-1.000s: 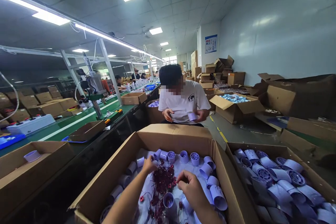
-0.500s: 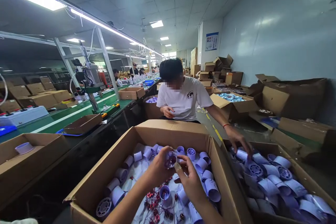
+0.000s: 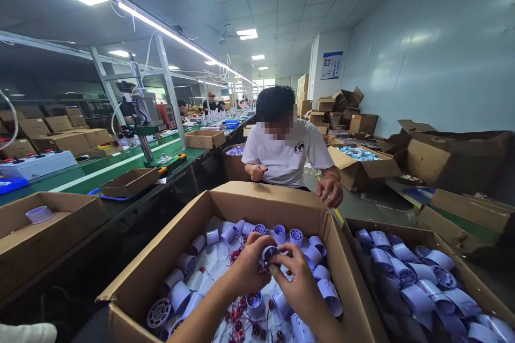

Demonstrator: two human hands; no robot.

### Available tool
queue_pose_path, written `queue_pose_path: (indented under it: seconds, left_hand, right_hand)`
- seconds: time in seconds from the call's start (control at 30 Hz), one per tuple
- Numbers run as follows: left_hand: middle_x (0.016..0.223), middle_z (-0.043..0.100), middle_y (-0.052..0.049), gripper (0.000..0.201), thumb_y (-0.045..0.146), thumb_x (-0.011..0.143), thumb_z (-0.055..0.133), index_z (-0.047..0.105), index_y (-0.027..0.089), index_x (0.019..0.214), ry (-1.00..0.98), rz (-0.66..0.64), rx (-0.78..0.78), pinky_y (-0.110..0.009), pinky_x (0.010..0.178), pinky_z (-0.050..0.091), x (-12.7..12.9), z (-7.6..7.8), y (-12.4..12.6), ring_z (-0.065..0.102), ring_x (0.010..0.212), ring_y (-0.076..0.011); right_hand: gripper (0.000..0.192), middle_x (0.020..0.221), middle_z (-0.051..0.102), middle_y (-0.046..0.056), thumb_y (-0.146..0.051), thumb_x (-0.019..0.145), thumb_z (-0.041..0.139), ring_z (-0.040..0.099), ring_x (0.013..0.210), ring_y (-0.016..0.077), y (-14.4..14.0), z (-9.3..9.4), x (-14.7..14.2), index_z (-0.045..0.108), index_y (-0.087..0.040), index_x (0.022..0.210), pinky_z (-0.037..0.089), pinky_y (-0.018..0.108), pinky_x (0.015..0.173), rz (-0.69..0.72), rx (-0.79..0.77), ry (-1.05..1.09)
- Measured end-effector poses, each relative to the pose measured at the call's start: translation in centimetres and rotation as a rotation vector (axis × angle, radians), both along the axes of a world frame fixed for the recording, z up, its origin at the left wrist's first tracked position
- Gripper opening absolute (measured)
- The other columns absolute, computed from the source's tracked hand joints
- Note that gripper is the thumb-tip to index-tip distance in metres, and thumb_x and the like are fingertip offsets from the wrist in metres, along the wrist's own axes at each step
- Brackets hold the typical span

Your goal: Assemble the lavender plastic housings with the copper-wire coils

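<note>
Over a large cardboard box (image 3: pixel 140 273), my left hand (image 3: pixel 248 261) is wrapped round a short lavender plastic cup (image 3: pixel 269 256), its opening tilted toward me. The fingers of my right hand (image 3: pixel 296 270) pinch at the cup's rim and reach partly into its mouth; whether they grip a small part inside is hidden. Below, another lavender cup (image 3: pixel 255 306) stands upright with something dark red in it. Around it lie several small dark-red round parts (image 3: pixel 237 315) with thin wires, on white sheeting. Similar cups line the box's sides.
A second carton (image 3: pixel 362 284) full of lavender cups (image 3: pixel 420 297) adjoins on the right. Across from me sits a person in a white shirt (image 3: pixel 281 155). At left runs a green conveyor bench (image 3: pixel 173 142) with a press (image 3: pixel 142 112); a carton (image 3: pixel 52 230) holds one cup.
My hands have turned the cup, and my right fingers now sit closer at its mouth. The co-worker's hand has drawn back from the right carton. The view has shifted slightly.
</note>
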State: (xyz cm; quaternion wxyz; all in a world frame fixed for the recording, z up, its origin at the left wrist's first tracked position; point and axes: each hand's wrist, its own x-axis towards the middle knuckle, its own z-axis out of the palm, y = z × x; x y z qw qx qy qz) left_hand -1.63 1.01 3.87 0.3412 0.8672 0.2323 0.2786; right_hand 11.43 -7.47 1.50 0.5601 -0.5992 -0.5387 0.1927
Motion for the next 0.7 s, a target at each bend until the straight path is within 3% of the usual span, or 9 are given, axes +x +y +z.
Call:
queue_pose_path:
  seconds: [0.07,0.17,0.27,0.37,0.47,0.53,0.6,0.7]
  left_hand:
    - [0.108,0.053,-0.005,0.064,0.001,0.05,0.058,0.051,0.02,0.111,-0.033,0.013,-0.097,-0.034,0.093,0.042,0.0,-0.4,0.3,0.047,0.103,-0.0235]
    - [0.099,0.052,-0.001,0.063,0.004,0.044,0.065,0.053,0.019,0.105,0.032,0.057,-0.319,-0.03,0.082,0.044,-0.2,-0.6,0.7,0.049,0.091,-0.0203]
    - [0.086,0.053,0.003,0.054,0.011,0.046,0.065,0.056,0.021,0.098,0.079,-0.01,-0.61,-0.025,0.068,0.042,-0.8,-0.1,0.7,0.05,0.079,-0.017]
    - [0.112,0.054,0.0,0.049,0.012,0.048,0.062,0.063,0.023,0.095,-0.086,-0.167,-0.782,-0.026,0.074,0.042,-1.2,0.5,0.4,0.051,0.097,-0.0213]
    - [0.138,0.043,0.002,0.056,0.01,0.044,0.062,0.069,0.025,0.097,-0.247,-0.298,-0.909,-0.026,0.081,0.04,-1.1,0.7,0.1,0.047,0.114,-0.026]
    - [0.127,0.055,-0.002,0.066,0.008,0.043,0.062,0.068,0.026,0.106,-0.317,-0.326,-1.034,-0.026,0.076,0.041,-1.0,0.6,0.3,0.055,0.101,-0.0243]
    - [0.101,0.066,-0.005,0.069,0.008,0.042,0.062,0.067,0.022,0.11,-0.396,-0.309,-1.11,-0.025,0.07,0.041,-0.9,0.4,0.8,0.058,0.083,-0.0204]
    - [0.083,0.067,-0.005,0.067,0.008,0.042,0.062,0.066,0.018,0.109,-0.503,-0.27,-1.147,-0.026,0.067,0.041,-1.1,0.3,1.4,0.059,0.073,-0.0182]
  right_hand:
    - [0.011,0.102,0.061,0.008,-0.035,0.074,0.067,0.057,0.097,0.0258,0.2,-0.2,0.4,0.074,-0.026,0.075,0.049,0.038,0.083,-0.004,0.009,0.099]
    - [0.031,0.1,0.065,0.008,-0.052,0.073,0.066,0.061,0.091,0.0234,0.6,-0.4,1.1,0.069,-0.022,0.078,0.051,0.034,0.076,-0.016,0.058,0.382]
    - [0.044,0.085,0.068,0.006,-0.062,0.067,0.067,0.063,0.072,0.02,1.0,-0.5,1.8,0.064,-0.02,0.079,0.051,0.029,0.06,-0.028,0.013,0.583]
    - [0.046,0.065,0.064,0.002,-0.061,0.063,0.069,0.056,0.055,0.0161,0.9,-0.5,2.3,0.066,-0.019,0.081,0.042,0.026,0.047,-0.03,-0.07,0.53]
    - [0.041,0.056,0.061,0.0,-0.054,0.064,0.071,0.054,0.054,0.0162,0.6,-0.2,2.3,0.071,-0.017,0.082,0.042,0.027,0.05,-0.017,-0.115,0.389]
    - [0.039,0.059,0.063,0.001,-0.05,0.064,0.072,0.056,0.056,0.0172,0.5,-0.2,2.2,0.072,-0.018,0.085,0.044,0.028,0.054,0.0,-0.111,0.369]
    - [0.039,0.066,0.066,0.001,-0.047,0.062,0.075,0.058,0.06,0.0178,0.5,-0.3,2.0,0.071,-0.019,0.089,0.045,0.027,0.055,0.018,-0.081,0.418]
    - [0.039,0.073,0.068,0.003,-0.043,0.057,0.08,0.06,0.066,0.0183,0.7,-0.4,2.0,0.07,-0.02,0.086,0.047,0.026,0.055,0.061,-0.04,0.527]
